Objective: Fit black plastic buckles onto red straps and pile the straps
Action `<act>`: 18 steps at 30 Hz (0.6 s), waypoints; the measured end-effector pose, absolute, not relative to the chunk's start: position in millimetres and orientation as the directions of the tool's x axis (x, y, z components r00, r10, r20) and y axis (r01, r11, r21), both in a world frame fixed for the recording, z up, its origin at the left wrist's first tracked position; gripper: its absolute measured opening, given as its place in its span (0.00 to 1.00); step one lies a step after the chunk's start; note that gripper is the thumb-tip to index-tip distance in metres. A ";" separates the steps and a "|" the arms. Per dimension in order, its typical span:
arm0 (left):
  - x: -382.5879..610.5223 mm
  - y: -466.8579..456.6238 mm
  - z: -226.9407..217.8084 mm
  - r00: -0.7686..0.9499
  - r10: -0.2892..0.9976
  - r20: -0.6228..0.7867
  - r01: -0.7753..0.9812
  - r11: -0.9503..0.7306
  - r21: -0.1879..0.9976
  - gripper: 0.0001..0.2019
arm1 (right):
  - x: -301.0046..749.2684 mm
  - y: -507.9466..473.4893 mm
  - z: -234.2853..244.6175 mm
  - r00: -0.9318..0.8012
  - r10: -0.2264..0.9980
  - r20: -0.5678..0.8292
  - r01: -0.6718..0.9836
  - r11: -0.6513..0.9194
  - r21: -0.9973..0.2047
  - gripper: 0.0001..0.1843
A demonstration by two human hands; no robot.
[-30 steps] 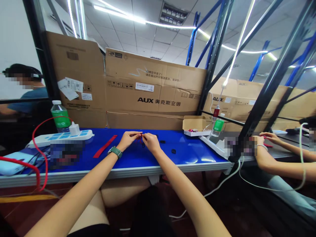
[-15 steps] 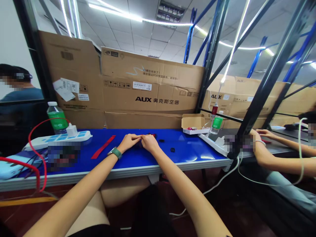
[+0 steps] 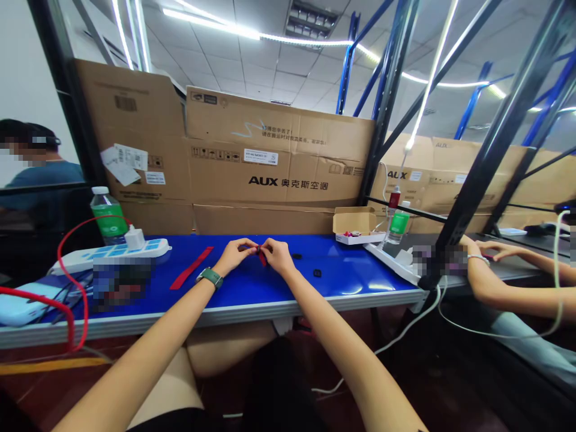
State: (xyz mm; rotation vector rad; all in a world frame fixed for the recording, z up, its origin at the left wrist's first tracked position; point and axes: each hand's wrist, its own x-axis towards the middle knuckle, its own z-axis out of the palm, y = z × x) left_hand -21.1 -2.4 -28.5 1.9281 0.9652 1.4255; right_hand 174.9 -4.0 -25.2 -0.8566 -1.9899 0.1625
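Observation:
Both my hands sit at the middle of a blue table top (image 3: 288,279), their fingertips meeting on a small red piece (image 3: 261,255). My left hand (image 3: 233,255), with a green-strapped watch (image 3: 209,277) on its wrist, pinches one side of the piece, and my right hand (image 3: 278,255) pinches the other. The fingers hide most of the piece, so its exact form cannot be seen. A long red strip (image 3: 192,267) lies to the left of my left hand. Two small black pieces (image 3: 296,256) (image 3: 317,273) lie to the right of my right hand.
A white power strip (image 3: 110,255) with a red cable and a green-labelled bottle (image 3: 108,213) stands at the left. An open small carton (image 3: 354,225) sits at the back right. A black rack post (image 3: 443,228) divides my table from a co-worker's hands (image 3: 499,251).
My fingertips have parted slightly and now pinch the red piece visibly between them. The view has shifted slightly, and the co-worker's hands have moved a little.

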 end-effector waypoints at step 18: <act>-18.2 -4.5 -27.9 0.161 0.746 0.647 0.275 -0.663 0.696 0.11 | 162.7 9.6 -32.3 -0.304 0.848 0.434 0.024 0.463 -0.886 0.19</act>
